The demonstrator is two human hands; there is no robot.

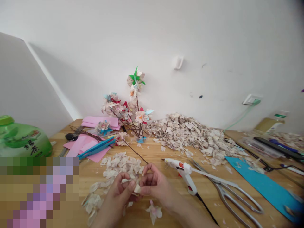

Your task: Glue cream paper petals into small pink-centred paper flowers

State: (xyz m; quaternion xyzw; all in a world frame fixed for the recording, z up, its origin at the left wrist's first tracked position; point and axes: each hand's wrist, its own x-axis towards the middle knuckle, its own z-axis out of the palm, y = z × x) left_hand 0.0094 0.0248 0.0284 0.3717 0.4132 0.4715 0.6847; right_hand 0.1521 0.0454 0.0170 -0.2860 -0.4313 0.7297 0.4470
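My left hand [121,190] and my right hand [154,185] meet in front of me at the table's near edge. Their fingers pinch a small cream petal-like piece [137,189] between them. Just behind the hands lies a heap of pale, thin petals [120,166], with more scattered to the left. A pink-tinted petal flower [154,212] sits below my right wrist. To the right of my right hand lies a white hot glue gun [182,169], its black cord running toward the bottom of the view. A thin dark twig [136,152] reaches toward my fingers but stays apart from them.
Large metal scissors [228,194] lie right of the glue gun, beside a blue card [263,186]. Behind are a big pile of petal flakes [190,136], a paper-flower bouquet in a glass [135,114], pink paper [90,148] and a green container [21,137]. A blurred patch covers the lower left.
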